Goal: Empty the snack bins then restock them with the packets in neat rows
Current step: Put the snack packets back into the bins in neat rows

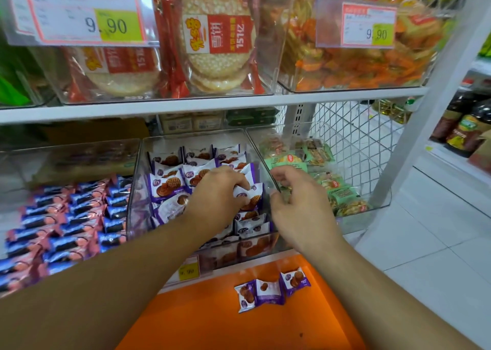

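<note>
My left hand (216,190) is down in the middle clear bin (138,179), fingers curled around a purple waffle packet (251,198). My right hand (297,203) hovers over the bin's right wall, fingers bent; whether it holds anything I cannot tell. Purple packets in the bin overlap, uncountable. Three more purple packets (269,290) lie side by side on the orange surface (212,323) below.

left hand (216,192) grips purple packets (170,185) | middle bin (136,179) | right hand (300,203) curled, contents unclear
</note>
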Demonstrator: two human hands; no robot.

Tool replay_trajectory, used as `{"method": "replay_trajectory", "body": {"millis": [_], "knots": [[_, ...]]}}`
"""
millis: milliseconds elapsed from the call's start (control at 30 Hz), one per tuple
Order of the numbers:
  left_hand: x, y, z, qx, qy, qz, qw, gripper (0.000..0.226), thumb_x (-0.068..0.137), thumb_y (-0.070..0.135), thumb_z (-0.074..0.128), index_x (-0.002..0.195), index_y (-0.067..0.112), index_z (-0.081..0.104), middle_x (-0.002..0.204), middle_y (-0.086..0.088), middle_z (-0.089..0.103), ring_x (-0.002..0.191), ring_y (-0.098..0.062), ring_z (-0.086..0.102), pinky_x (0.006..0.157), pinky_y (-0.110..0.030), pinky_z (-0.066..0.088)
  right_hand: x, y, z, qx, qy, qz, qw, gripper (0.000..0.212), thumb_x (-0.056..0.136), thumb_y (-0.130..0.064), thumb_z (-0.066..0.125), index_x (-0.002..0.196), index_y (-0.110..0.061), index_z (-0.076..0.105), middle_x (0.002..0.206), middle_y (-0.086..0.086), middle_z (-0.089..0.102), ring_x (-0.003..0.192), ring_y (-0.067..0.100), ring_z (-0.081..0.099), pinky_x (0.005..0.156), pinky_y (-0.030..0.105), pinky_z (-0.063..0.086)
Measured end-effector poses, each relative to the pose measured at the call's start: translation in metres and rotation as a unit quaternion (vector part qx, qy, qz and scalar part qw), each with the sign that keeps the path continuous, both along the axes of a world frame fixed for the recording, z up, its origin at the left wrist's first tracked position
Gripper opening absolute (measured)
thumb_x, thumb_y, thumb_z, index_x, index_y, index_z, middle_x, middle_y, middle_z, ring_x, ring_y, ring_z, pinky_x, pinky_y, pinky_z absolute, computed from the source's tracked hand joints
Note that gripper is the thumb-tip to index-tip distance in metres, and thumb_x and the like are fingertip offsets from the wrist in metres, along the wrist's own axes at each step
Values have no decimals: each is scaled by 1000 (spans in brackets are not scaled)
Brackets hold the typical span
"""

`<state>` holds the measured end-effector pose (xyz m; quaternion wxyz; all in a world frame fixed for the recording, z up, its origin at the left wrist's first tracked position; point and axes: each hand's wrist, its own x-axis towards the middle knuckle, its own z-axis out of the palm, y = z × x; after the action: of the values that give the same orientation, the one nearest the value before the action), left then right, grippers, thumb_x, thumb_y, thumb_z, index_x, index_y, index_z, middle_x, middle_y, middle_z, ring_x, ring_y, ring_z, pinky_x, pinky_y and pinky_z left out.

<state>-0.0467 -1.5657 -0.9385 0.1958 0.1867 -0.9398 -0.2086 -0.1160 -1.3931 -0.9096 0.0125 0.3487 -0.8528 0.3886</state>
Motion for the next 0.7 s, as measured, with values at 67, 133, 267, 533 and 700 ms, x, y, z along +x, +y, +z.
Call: {"method": "replay_trajectory", "body": {"millis": [67,133,267,533,700], "knots": [[1,-3,-1,-17,-9,-7,1000,26,83,31,86,107,31,78,112,7,64,109,-16,57,98,-41,52,0,0,-1,5,5,0,1000,42,100,-16,63,140,-26,60,138,-9,61,127,8,54,103,20,38],[6,-6,4,-21,-17,-21,999,26,84,33,85,110,35,78,115,12,60,114,-14,53,102,-42,49,0,0,-1,13,10,2,1000,42,100,-17,63,141,-27,59,141,-9,60,130,9,53,105,21,38],[33,-15,27,-17,-39,-39,998,33,95,42,72,128,39,69,132,17,56,126,-9,49,110,-39,45,2,-2,2,19,24,-1,1000,43,100,-20,63,143,-27,58,143,-9,59,135,12,48,108,26,37],[151,-32,57,-61,-78,58,993,42,101,36,62,142,43,55,156,21,40,140,-7,42,119,-40,38,32,-27,14,68,89,112,987,40,100,-23,66,139,-30,61,141,-13,56,139,11,33,110,23,26],[192,-26,43,19,-118,76,990,54,104,43,53,155,50,35,165,36,3,139,-3,44,106,-26,43,60,-59,8,147,27,236,960,40,101,-25,68,139,-36,63,138,-16,59,136,10,35,114,30,33]]}}
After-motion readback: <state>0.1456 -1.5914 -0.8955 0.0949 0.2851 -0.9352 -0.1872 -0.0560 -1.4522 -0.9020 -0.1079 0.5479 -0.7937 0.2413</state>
